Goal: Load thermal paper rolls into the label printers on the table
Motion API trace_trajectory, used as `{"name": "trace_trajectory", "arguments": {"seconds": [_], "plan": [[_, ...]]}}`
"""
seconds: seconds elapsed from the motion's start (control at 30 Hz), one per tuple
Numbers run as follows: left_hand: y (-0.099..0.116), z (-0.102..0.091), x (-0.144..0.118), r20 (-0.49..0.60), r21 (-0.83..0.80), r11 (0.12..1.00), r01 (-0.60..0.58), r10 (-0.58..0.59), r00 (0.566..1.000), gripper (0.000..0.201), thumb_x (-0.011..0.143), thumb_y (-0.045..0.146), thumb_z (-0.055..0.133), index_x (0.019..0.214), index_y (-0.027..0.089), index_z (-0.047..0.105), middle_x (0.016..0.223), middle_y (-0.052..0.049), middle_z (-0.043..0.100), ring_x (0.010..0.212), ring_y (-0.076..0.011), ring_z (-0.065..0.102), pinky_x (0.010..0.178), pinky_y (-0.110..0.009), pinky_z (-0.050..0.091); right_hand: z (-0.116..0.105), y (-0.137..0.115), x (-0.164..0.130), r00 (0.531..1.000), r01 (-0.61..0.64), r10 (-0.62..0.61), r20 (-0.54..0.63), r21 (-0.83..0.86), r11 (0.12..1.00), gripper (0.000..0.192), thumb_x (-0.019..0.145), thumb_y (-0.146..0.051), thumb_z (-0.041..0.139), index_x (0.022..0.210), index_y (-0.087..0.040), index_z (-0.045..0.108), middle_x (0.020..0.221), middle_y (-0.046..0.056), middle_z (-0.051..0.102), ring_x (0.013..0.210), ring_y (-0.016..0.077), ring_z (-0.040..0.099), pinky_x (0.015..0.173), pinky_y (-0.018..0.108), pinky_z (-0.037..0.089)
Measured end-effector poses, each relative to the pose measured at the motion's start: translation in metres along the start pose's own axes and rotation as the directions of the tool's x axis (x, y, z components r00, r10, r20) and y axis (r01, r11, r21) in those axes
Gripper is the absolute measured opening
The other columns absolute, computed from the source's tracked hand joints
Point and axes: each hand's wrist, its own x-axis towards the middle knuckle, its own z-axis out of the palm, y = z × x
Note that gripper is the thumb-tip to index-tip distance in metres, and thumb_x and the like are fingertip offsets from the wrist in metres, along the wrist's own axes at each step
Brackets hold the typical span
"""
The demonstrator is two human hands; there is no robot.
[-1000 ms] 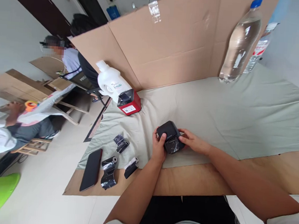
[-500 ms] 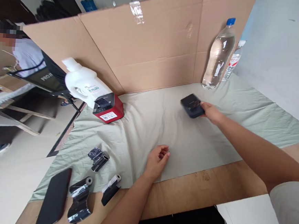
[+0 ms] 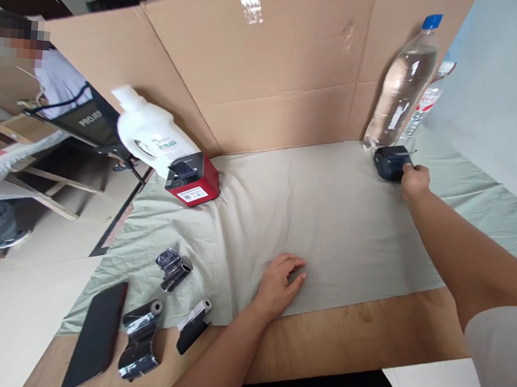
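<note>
My right hand [image 3: 415, 181] grips the near right edge of a small black portable printer [image 3: 391, 163]. The printer is right in front of the big clear water bottle [image 3: 403, 88], at the far right of the cloth. Whether it touches the cloth or the bottle I cannot tell. My left hand [image 3: 280, 283] rests near the cloth's front edge, holding nothing, with its fingers loosely curved and the thumb apart. Left of it lie a roll with white and black paper [image 3: 193, 327], a long shiny black roll [image 3: 140, 339] and a small black roll [image 3: 172, 270].
A white jug [image 3: 149, 128] stands behind a red and black printer [image 3: 193, 180] at the back left. A dark phone [image 3: 95, 337] lies front left. The cardboard sheet [image 3: 268, 69] walls off the back. A smaller bottle [image 3: 427, 102] stands behind the big one. A person [image 3: 62, 74] sits beyond.
My right hand has carried the black printer right and away from me, up to the big bottle. My left hand stays about where it was, its fingers a little straighter. The view has shifted slightly.
</note>
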Motion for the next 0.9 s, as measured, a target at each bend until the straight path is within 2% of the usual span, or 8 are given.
{"name": "trace_trajectory", "arguments": {"seconds": [0.13,0.23,0.43,0.57,0.6,0.67,0.77,0.9], "plan": [[0.01,0.006,-0.004,0.075,0.156,0.982,-0.109,0.099,0.992,0.026,0.087,0.024,0.063,0.11,0.022,0.072,0.119,-0.009,0.066,0.111,-0.0234,0.059,0.101,-0.043,0.049,0.006,-0.015,-0.04,0.995,-0.095,0.095,-0.001,-0.02,0.995,0.063,0.085,-0.027,0.057,0.137,0.005,0.042,0.135,0.036,0.047,0.128,0.0369,0.043,0.108,0.057,0.03],[0.031,0.012,-0.024,0.226,0.313,0.92,-0.236,0.169,0.959,0.032,0.086,0.024,0.064,0.118,0.028,0.071,0.134,-0.007,0.062,0.116,-0.0293,0.056,0.099,-0.051,0.048,0.015,-0.033,-0.105,0.966,0.193,-0.189,0.176,-0.011,0.981,0.062,0.081,-0.034,0.06,0.136,-0.007,0.049,0.138,0.025,0.053,0.136,0.0365,0.041,0.114,0.054,0.027],[0.042,-0.035,-0.032,0.593,0.077,0.913,-0.401,0.281,0.755,0.02,0.08,0.032,0.071,0.1,0.033,0.076,0.112,-0.001,0.075,0.101,-0.0253,0.067,0.092,-0.036,0.054,0.016,-0.038,-0.246,0.395,0.825,-0.721,0.57,0.126,0.551,0.057,0.094,-0.054,0.04,0.14,-0.025,0.055,0.153,0.013,0.049,0.144,0.0354,0.039,0.113,0.055,0.035],[-0.002,-0.136,0.03,-0.135,0.292,0.955,-0.055,0.098,0.986,0.031,0.077,0.03,0.073,0.108,0.025,0.071,0.119,-0.009,0.07,0.116,-0.0286,0.063,0.108,-0.043,0.044,0.01,-0.034,-0.271,0.296,0.87,-0.763,0.575,0.166,0.463,0.055,0.098,-0.052,0.035,0.143,-0.027,0.054,0.152,0.01,0.05,0.143,0.0311,0.043,0.114,0.053,0.037],[-0.014,-0.163,0.048,-0.361,0.323,0.936,0.14,-0.015,0.932,0.043,0.075,0.032,0.076,0.115,0.02,0.067,0.128,-0.014,0.065,0.127,-0.0317,0.055,0.114,-0.045,0.037,0.009,-0.034,-0.271,0.301,0.87,-0.766,0.568,0.164,0.464,0.055,0.098,-0.052,0.035,0.142,-0.026,0.055,0.152,0.01,0.05,0.142,0.0313,0.043,0.114,0.054,0.037],[-0.037,-0.21,0.081,-0.691,0.187,0.825,0.533,-0.275,0.668,0.071,0.076,0.047,0.074,0.136,0.015,0.052,0.145,-0.021,0.048,0.14,-0.0372,0.04,0.117,-0.05,0.031,0.008,-0.035,-0.269,0.309,0.871,-0.769,0.56,0.159,0.465,0.055,0.098,-0.052,0.035,0.141,-0.024,0.056,0.152,0.011,0.05,0.142,0.032,0.044,0.113,0.055,0.038],[-0.061,-0.249,0.115,-0.754,-0.075,0.64,0.765,-0.538,0.376,0.108,0.07,0.066,0.072,0.153,0.016,0.025,0.157,-0.024,0.03,0.147,-0.0439,0.027,0.116,-0.059,0.028,0.007,-0.037,-0.269,0.317,0.872,-0.766,0.559,0.145,0.467,0.055,0.099,-0.051,0.035,0.14,-0.023,0.057,0.153,0.011,0.049,0.142,0.0319,0.044,0.112,0.054,0.04],[-0.081,-0.25,0.138,-0.711,-0.119,0.602,0.79,-0.607,0.355,0.126,0.061,0.07,0.078,0.157,0.023,0.012,0.157,-0.025,0.026,0.146,-0.0476,0.024,0.112,-0.068,0.026,0.005,-0.04,-0.271,0.319,0.872,-0.76,0.566,0.138,0.469,0.054,0.098,-0.051,0.037,0.139,-0.021,0.058,0.152,0.011,0.051,0.14,0.0312,0.046,0.112,0.053,0.042]]}}
